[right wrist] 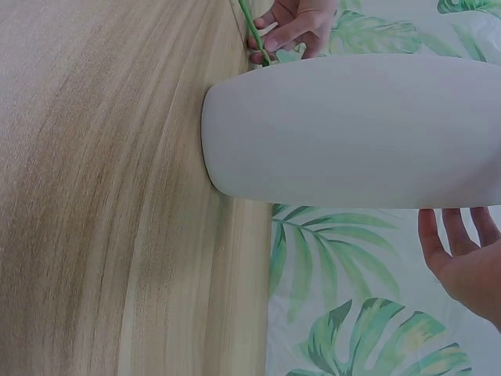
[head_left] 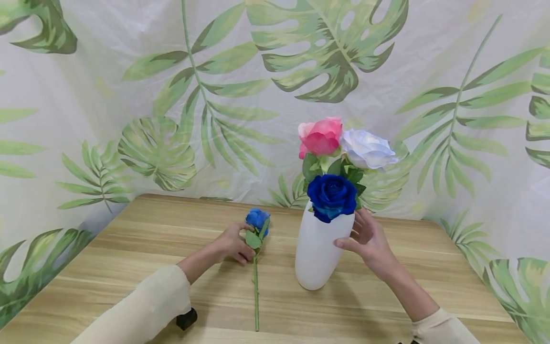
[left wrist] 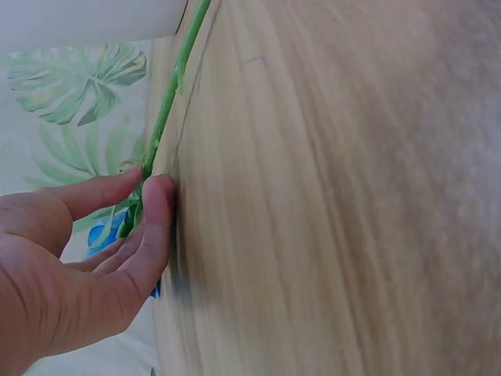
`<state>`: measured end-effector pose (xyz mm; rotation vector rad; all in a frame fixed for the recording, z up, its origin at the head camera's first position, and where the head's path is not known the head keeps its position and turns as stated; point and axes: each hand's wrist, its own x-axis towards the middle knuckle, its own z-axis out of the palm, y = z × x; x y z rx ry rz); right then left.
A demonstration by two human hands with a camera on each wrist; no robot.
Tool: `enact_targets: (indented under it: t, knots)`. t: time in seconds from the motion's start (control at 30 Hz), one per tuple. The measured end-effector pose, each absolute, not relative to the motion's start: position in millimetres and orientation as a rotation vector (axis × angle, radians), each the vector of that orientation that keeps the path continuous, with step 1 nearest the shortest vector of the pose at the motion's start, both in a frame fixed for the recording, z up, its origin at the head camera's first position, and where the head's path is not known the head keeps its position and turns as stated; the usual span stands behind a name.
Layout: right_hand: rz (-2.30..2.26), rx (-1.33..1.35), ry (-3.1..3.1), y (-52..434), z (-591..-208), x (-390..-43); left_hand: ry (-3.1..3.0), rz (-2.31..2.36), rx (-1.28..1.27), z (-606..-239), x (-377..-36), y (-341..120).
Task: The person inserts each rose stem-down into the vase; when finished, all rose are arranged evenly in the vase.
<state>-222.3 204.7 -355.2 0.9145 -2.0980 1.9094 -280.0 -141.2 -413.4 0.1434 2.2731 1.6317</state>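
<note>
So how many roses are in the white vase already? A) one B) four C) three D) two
C: a pink rose, a white rose and a dark blue rose stand in the white vase; another blue rose lies on the table under the left hand.

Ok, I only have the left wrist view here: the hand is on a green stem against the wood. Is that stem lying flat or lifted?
Observer: Flat. The loose rose lies on the table, and the left hand pinches its stem just under the blue bloom.
Operator: What's the white thing at my top edge?
Observer: A white vase, upright to the right of the stem, holding a pink rose, a white rose and a dark blue rose.
Operator: And the other hand?
Observer: The right hand is open at the vase's right side, near its top; whether it touches isn't clear.
</note>
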Motion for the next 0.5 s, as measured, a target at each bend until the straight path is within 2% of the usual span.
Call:
enact_targets:
  t: [0.5]
  knots:
    - [1.902, 0.918, -2.098, 204.2, -354.2, -221.5, 2.241, 1.781, 0.115, -414.1, -280.7, -135.4]
